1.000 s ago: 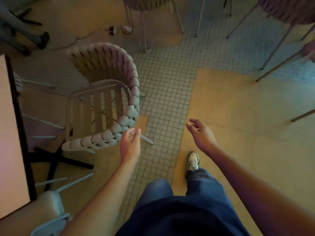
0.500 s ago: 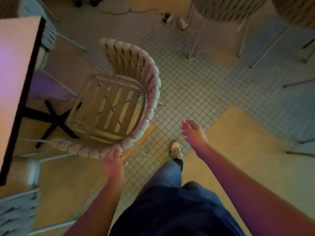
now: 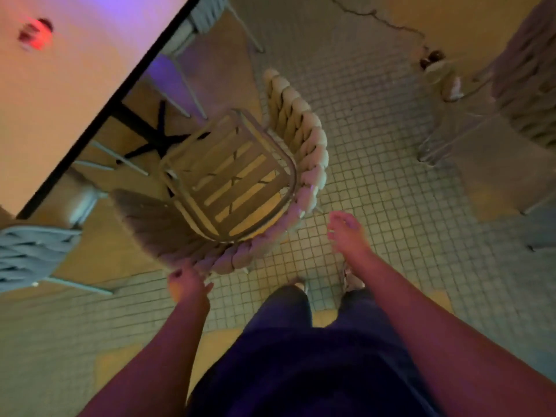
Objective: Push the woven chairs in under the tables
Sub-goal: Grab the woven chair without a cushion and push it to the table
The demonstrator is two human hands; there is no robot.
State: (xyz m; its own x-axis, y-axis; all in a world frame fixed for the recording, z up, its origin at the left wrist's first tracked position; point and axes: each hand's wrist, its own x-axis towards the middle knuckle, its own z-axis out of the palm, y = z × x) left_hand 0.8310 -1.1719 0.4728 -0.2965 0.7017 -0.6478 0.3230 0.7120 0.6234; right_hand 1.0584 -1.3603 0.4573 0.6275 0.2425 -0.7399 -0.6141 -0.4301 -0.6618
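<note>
At centre frame, the woven chair [image 3: 240, 182] now has its slatted seat turned toward the surface [image 3: 60, 94], whose dark edge runs from 12 o'clock down to 9 o'clock. A second ago the chair stood farther out on the tiles, its open front facing along that edge; since then we have swung it round and closed in behind it. Its front corner now sits close to the black cross-shaped table base [image 3: 156, 136], though the seat is not yet under the top, so we judge the push is only starting.

Our left hand [image 3: 186, 284] meets the braided backrest at 6 o'clock of the chair, fingers [image 3: 180, 273] curled narrowly against the rope; motion blur keeps us from telling whether they grip it or merely press. Our right hand [image 3: 346, 233] hangs free at the chair's 4 o'clock, fingers loosely spread, touching nothing.

Farther out, a second chair [image 3: 30, 254] waits at 9 o'clock, another woven back [image 3: 529, 85] fills 2 o'clock, and small-tiled floor [image 3: 376, 176] lies between.
</note>
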